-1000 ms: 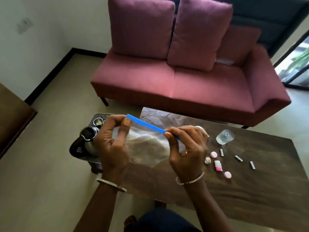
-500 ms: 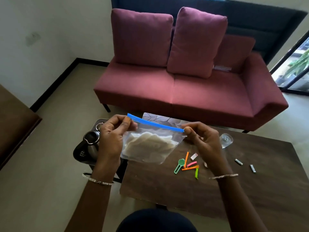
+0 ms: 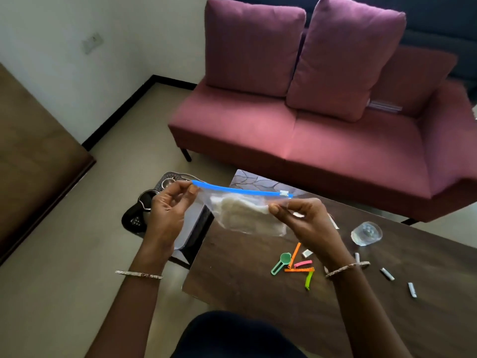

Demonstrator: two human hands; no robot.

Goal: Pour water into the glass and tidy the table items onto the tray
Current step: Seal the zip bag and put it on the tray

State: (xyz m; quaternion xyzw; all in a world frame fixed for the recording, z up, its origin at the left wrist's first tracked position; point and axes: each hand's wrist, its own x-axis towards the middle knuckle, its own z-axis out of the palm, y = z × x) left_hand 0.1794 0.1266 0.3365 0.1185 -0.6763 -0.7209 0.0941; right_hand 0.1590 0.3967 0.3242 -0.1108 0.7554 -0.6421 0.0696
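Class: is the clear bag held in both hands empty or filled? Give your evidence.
Filled in part. A pale whitish mass shows through the clear bag, below its blue zip strip; what it is cannot be told.

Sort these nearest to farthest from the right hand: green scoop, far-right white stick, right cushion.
1. Green scoop, on the table just below the right hand.
2. White stick, at the table's far right.
3. Right cushion, back on the sofa.
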